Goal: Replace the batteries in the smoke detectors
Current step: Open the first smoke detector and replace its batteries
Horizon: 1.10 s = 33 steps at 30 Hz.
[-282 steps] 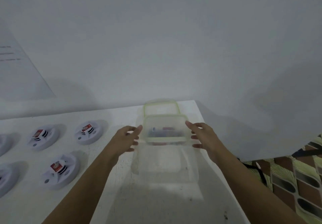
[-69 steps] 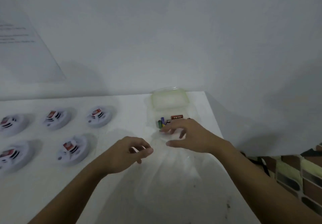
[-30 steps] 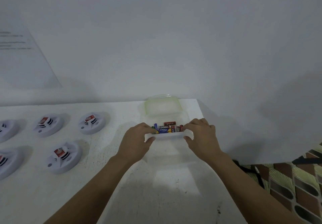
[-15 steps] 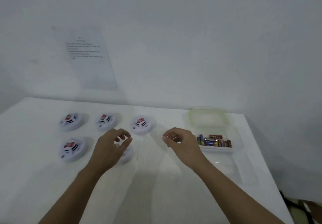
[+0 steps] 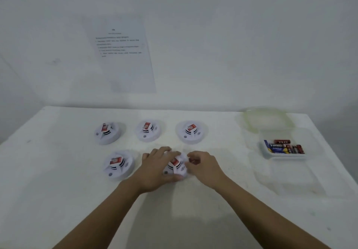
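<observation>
Several round white smoke detectors lie on the white table (image 5: 58,200), each showing a red battery on top. Three stand in a back row: one at the left (image 5: 107,132), one in the middle (image 5: 148,130), one at the right (image 5: 190,132). Another detector (image 5: 117,165) sits front left. Between my hands is the front middle detector (image 5: 176,167). My left hand (image 5: 155,169) grips its left side. My right hand (image 5: 205,168) holds its right edge, fingers curled by the red battery. A clear box of batteries (image 5: 284,147) stands at the right.
A clear lid with a greenish rim (image 5: 265,120) lies behind the battery box, near the wall. Another clear plastic container (image 5: 286,179) sits in front of the box. A printed sheet (image 5: 122,53) hangs on the wall. The table's right edge runs close to the box.
My view swung left from the battery box to the detectors. Both hands left the box, crossed to the front middle detector and took hold of it.
</observation>
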Each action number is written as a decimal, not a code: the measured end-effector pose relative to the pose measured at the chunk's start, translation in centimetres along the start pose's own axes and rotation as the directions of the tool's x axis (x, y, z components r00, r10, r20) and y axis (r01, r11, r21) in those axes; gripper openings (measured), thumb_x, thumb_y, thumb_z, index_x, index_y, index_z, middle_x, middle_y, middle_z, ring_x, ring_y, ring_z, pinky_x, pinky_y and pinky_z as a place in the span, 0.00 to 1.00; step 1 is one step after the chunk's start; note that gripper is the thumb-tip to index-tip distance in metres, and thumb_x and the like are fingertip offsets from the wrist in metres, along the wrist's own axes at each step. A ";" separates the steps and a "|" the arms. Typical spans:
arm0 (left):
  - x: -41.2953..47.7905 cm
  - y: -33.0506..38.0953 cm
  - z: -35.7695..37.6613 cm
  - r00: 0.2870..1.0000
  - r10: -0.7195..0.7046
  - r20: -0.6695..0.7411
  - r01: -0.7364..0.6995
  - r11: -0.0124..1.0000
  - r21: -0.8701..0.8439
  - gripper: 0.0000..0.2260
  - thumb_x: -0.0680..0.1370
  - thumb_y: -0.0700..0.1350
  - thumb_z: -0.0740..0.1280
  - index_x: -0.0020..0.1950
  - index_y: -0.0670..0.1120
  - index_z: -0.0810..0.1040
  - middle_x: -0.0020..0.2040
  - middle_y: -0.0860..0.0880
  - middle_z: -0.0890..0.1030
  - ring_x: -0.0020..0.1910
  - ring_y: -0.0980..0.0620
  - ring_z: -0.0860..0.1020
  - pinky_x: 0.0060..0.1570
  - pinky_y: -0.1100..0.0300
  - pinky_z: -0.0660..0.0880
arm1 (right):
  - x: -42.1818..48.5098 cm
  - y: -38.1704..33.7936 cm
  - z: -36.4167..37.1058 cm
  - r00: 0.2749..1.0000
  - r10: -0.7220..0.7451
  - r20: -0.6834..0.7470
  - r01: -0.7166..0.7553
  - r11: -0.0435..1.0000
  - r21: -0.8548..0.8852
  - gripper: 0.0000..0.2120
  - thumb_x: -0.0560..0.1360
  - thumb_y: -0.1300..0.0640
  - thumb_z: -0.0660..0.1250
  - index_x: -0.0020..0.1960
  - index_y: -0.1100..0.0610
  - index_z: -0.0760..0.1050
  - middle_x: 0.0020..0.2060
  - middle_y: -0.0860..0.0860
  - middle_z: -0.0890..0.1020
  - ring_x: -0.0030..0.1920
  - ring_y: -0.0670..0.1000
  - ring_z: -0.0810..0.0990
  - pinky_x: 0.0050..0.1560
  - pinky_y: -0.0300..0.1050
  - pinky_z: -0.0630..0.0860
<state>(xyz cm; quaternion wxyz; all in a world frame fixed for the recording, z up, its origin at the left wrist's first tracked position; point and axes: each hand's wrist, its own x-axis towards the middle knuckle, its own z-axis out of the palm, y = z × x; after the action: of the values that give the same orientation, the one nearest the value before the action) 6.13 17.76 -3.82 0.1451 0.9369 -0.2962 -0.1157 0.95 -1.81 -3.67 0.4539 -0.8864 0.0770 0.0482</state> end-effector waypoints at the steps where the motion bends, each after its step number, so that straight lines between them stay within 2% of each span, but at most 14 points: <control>1: 0.1 -0.3 -0.1 1.000 0.017 0.012 -0.017 1.000 0.013 0.38 0.68 0.74 0.66 0.75 0.64 0.61 0.75 0.56 0.63 0.71 0.51 0.64 0.68 0.48 0.60 | 0.1 0.0 0.2 1.000 0.004 -0.004 -0.004 1.000 -0.005 0.06 0.75 0.62 0.69 0.39 0.56 0.79 0.35 0.50 0.82 0.34 0.44 0.77 0.35 0.33 0.68; 3: 0.4 -0.7 0.0 0.999 0.048 0.004 -0.048 0.999 0.003 0.40 0.66 0.74 0.68 0.74 0.64 0.61 0.73 0.57 0.64 0.69 0.52 0.65 0.65 0.51 0.60 | 0.2 -0.1 0.4 1.000 -0.003 -0.001 0.003 1.000 -0.004 0.16 0.72 0.65 0.68 0.31 0.50 0.72 0.28 0.46 0.76 0.27 0.40 0.71 0.31 0.31 0.65; 5: 0.7 -0.9 0.1 0.997 0.070 -0.022 -0.071 0.997 -0.039 0.37 0.66 0.72 0.71 0.72 0.64 0.64 0.69 0.58 0.66 0.66 0.53 0.66 0.62 0.54 0.61 | 0.1 -0.2 0.5 1.000 -0.006 0.006 0.006 1.000 0.015 0.16 0.72 0.66 0.68 0.32 0.48 0.73 0.28 0.46 0.77 0.28 0.40 0.73 0.32 0.30 0.67; 7: 0.9 -0.8 0.1 0.997 0.070 -0.035 -0.073 0.993 -0.090 0.36 0.67 0.71 0.72 0.71 0.64 0.65 0.67 0.58 0.68 0.64 0.55 0.67 0.62 0.54 0.61 | 0.0 -0.2 0.4 1.000 0.014 -0.015 -0.012 0.994 0.104 0.09 0.74 0.64 0.67 0.42 0.53 0.81 0.36 0.48 0.83 0.36 0.43 0.80 0.36 0.32 0.73; 10: 0.8 -0.2 -0.7 0.998 0.050 -0.047 -0.061 0.967 -0.248 0.33 0.68 0.68 0.73 0.70 0.64 0.67 0.64 0.60 0.71 0.62 0.58 0.70 0.64 0.55 0.66 | -0.5 -0.6 -0.1 0.994 0.077 -0.081 -0.045 0.940 0.337 0.10 0.78 0.58 0.67 0.57 0.53 0.82 0.50 0.47 0.85 0.49 0.48 0.83 0.45 0.40 0.80; 12: 0.7 0.7 -1.9 0.996 0.034 -0.078 -0.064 0.906 -0.418 0.27 0.70 0.64 0.75 0.66 0.63 0.69 0.60 0.63 0.74 0.59 0.61 0.73 0.58 0.63 0.72 | -1.0 -1.3 -1.0 0.988 0.061 -0.145 0.010 0.896 0.443 0.10 0.80 0.54 0.67 0.59 0.50 0.82 0.52 0.45 0.84 0.52 0.47 0.83 0.49 0.43 0.83; 14: 0.4 2.0 -3.6 0.996 0.010 -0.084 -0.055 0.830 -0.555 0.22 0.71 0.65 0.73 0.62 0.64 0.71 0.57 0.65 0.78 0.56 0.61 0.77 0.52 0.65 0.77 | -1.6 -2.5 -2.4 0.979 0.029 -0.200 0.083 0.844 0.530 0.09 0.80 0.55 0.67 0.59 0.49 0.82 0.54 0.44 0.84 0.55 0.45 0.82 0.51 0.43 0.83; 17: -0.4 4.3 -6.1 0.993 -0.043 -0.108 -0.057 0.632 -0.773 0.15 0.76 0.66 0.64 0.60 0.65 0.73 0.54 0.67 0.81 0.55 0.61 0.80 0.49 0.70 0.77 | -2.4 -4.3 -4.6 0.966 -0.087 -0.242 0.219 0.770 0.599 0.11 0.80 0.58 0.67 0.61 0.52 0.81 0.58 0.45 0.83 0.59 0.47 0.82 0.54 0.46 0.82; 18: -0.6 5.1 -6.8 0.992 -0.050 -0.115 -0.071 0.532 -0.844 0.14 0.78 0.65 0.61 0.61 0.63 0.75 0.54 0.66 0.82 0.56 0.61 0.80 0.51 0.68 0.78 | -2.7 -4.9 -5.2 0.957 -0.136 -0.257 0.266 0.767 0.585 0.12 0.79 0.59 0.69 0.62 0.53 0.81 0.59 0.46 0.83 0.60 0.47 0.81 0.56 0.46 0.82; 21: -0.6 6.7 -8.4 0.993 -0.059 -0.104 -0.087 0.233 -0.969 0.23 0.81 0.63 0.54 0.68 0.53 0.77 0.59 0.51 0.85 0.59 0.47 0.83 0.59 0.46 0.77 | -3.4 -6.4 -6.4 0.909 -0.264 -0.324 0.389 0.816 0.427 0.16 0.75 0.58 0.74 0.62 0.52 0.80 0.61 0.44 0.80 0.63 0.47 0.78 0.57 0.43 0.80; 24: -0.3 7.9 -9.5 0.999 -0.047 -0.022 -0.021 0.030 -0.999 0.30 0.80 0.66 0.48 0.72 0.52 0.74 0.65 0.46 0.82 0.62 0.44 0.80 0.60 0.46 0.71 | -3.9 -7.7 -7.1 0.841 -0.358 -0.407 0.469 0.856 0.216 0.18 0.73 0.53 0.76 0.61 0.51 0.81 0.61 0.42 0.77 0.64 0.45 0.75 0.56 0.35 0.77; 28: 0.0 9.2 -9.9 0.999 -0.007 -0.039 -0.040 -0.097 -0.995 0.32 0.80 0.68 0.48 0.73 0.51 0.74 0.68 0.43 0.79 0.66 0.40 0.75 0.61 0.45 0.68 | -4.5 -8.9 -7.9 0.781 -0.407 -0.474 0.487 0.871 0.056 0.17 0.73 0.49 0.75 0.61 0.51 0.81 0.58 0.41 0.76 0.63 0.43 0.74 0.56 0.29 0.72; 30: 0.1 9.6 -9.7 0.999 0.011 -0.050 -0.048 -0.136 -0.990 0.31 0.81 0.67 0.49 0.73 0.50 0.74 0.69 0.41 0.78 0.70 0.36 0.73 0.71 0.37 0.64 | -4.6 -9.4 -8.3 0.782 -0.381 -0.493 0.451 0.892 0.027 0.20 0.72 0.45 0.75 0.62 0.50 0.80 0.57 0.40 0.76 0.61 0.43 0.75 0.54 0.28 0.72; 33: -0.1 10.4 -9.3 0.998 -0.009 -0.068 -0.069 -0.132 -0.989 0.28 0.82 0.63 0.49 0.72 0.49 0.75 0.67 0.41 0.80 0.71 0.34 0.72 0.74 0.32 0.59 | -4.7 -9.7 -8.8 0.789 -0.341 -0.511 0.400 0.916 0.006 0.24 0.69 0.41 0.77 0.61 0.49 0.79 0.54 0.40 0.76 0.56 0.41 0.76 0.48 0.25 0.72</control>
<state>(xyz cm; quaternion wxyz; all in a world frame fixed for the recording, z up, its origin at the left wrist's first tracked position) 3.49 11.57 8.42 0.8104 0.5040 -0.1252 -0.2714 -1.82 -2.90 9.93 0.4685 -0.8385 0.0190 -0.2775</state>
